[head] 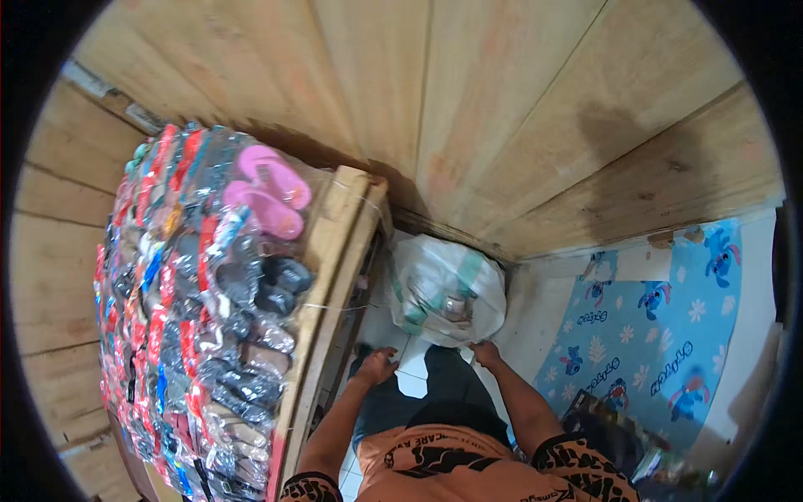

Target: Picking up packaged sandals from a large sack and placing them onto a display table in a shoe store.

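Observation:
A white woven plastic sack [411, 257] with green bands stands on the floor in the corner before me, its mouth facing up. Something small in clear plastic [457, 306] shows inside; I cannot tell what it is. My right hand [485, 355] has its fingers closed on the sack's near rim. Nearer to me on the left, my left hand [377, 366] is apart from the sack, above my leg, with its fingers spread and nothing seen in it.
On my left, a wooden rack [342, 232] bears many plastic-wrapped sandals, with pink flip-flops [266, 210] at the far end. Plank walls [470, 113] rise ahead. A blue cartoon-print sheet [633, 351] covers the low wall on the right, above piled goods [602, 433]. White tiles [411, 367] form the floor.

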### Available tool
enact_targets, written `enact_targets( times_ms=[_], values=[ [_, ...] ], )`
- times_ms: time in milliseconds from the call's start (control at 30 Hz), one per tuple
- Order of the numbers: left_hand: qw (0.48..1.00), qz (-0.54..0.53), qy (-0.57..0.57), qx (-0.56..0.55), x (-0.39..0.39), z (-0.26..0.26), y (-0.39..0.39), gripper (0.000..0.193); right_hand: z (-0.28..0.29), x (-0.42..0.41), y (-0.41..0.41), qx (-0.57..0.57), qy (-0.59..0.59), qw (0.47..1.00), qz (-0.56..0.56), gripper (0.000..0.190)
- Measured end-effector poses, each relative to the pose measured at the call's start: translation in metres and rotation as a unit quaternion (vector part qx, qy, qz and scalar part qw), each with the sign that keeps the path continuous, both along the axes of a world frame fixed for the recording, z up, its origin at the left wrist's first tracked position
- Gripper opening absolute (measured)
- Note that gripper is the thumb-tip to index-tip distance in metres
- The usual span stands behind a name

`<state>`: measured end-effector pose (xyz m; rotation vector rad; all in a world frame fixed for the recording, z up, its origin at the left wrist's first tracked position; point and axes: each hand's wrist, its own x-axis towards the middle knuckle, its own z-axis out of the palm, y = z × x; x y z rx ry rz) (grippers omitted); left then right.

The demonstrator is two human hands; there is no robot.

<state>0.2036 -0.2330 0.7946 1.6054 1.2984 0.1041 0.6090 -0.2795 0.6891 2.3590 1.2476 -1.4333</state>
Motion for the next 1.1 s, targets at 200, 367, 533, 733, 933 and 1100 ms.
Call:
enact_targets(
  times_ms=[200,367,533,733,933,1100],
  values=[
    [0.990,-0.003,-0.008,-0.139,0.046,-0.189,0.038,0.042,-0.123,0.026,-0.053,0.015,-0.037,0.998,-0.050,0.042],
    [0.957,-0.219,0.134,-0.135,0.099,-0.428,0.113,0.048,-0.302,0.024,-0.025,0.008,0.021,0.996,0.089,0.037],
    [0.942,-0.268,0.199,-0.030,0.132,-0.609,0.190,0.076,-0.444,0.000,0.098,0.141,-0.045,0.971,0.188,0.061],
    [0.960,-0.093,0.066,0.256,0.258,-0.544,0.267,0.048,-0.473,0.024,0.183,0.115,0.072,0.971,0.196,0.057],
    [0.882,-0.033,0.004,0.470,0.262,-0.502,0.357,0.049,-0.495,0.094,0.237,0.330,-0.186,0.924,0.047,0.055],
    [0.942,-0.248,0.160,0.158,0.221,-0.538,0.278,0.063,-0.477,0.150,0.189,0.286,-0.126,0.950,-0.017,0.056]
  ],
)
